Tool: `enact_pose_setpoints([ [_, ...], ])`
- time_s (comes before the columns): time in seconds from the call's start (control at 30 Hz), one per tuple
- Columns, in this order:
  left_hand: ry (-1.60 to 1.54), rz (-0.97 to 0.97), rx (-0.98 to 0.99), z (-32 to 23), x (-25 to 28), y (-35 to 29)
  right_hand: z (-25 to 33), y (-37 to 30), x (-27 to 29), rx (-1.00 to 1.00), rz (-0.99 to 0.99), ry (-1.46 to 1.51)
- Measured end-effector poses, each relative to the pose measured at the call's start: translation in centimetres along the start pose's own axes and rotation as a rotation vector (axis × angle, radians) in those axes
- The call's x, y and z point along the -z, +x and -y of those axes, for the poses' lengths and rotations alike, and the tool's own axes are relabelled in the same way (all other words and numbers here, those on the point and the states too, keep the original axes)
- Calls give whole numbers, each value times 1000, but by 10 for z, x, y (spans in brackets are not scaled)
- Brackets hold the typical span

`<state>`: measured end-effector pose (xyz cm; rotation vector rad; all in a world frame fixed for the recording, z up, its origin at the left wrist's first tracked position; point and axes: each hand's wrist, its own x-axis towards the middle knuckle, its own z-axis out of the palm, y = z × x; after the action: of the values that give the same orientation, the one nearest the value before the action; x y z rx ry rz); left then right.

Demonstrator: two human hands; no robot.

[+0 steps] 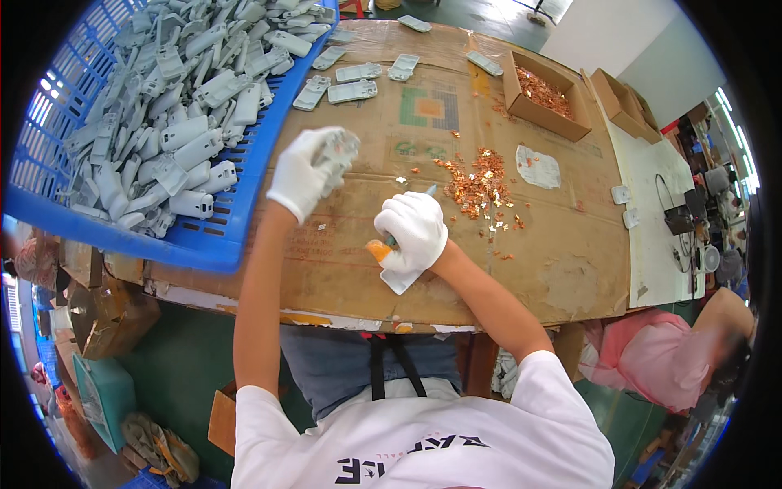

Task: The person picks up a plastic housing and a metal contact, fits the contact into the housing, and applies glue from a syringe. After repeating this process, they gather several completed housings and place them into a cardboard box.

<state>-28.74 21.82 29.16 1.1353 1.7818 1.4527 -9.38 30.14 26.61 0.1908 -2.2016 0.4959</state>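
My left hand (301, 175), in a white glove, is raised over the cardboard-covered table beside the blue crate. Its fingers are closed on a pale grey plastic casing (339, 155), slightly blurred. Nearer the front edge, my right hand (413, 231), also gloved, is curled round a thin blue-grey tool (431, 190); only its end shows past the knuckles, so its kind is unclear. Something orange covers the right thumb tip (378, 250). Below that hand lies a whitish flat piece (400, 279), partly hidden. Small copper-coloured metal pieces (481, 187) are heaped right of my hands.
A blue plastic crate (220, 254) piled with grey casings (187, 130) stands at the left. Several loose casings (355, 90) lie at the back. An open cardboard box (554, 121) holds more copper pieces. Another person in pink (652, 359) is at the right.
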Motion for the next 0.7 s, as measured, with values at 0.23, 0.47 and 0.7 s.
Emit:
enact_pose_setpoints([
  [0.23, -111, 49, 141, 15, -11, -68, 0, -4, -13, -245, 227, -238],
  [0.47, -257, -105, 122, 34, -40, -84, -4, -10, -20, -181, 216, -227],
  [0.7, -182, -257, 98, 42, -64, -88, -3, -8, -25, -121, 233, -186],
])
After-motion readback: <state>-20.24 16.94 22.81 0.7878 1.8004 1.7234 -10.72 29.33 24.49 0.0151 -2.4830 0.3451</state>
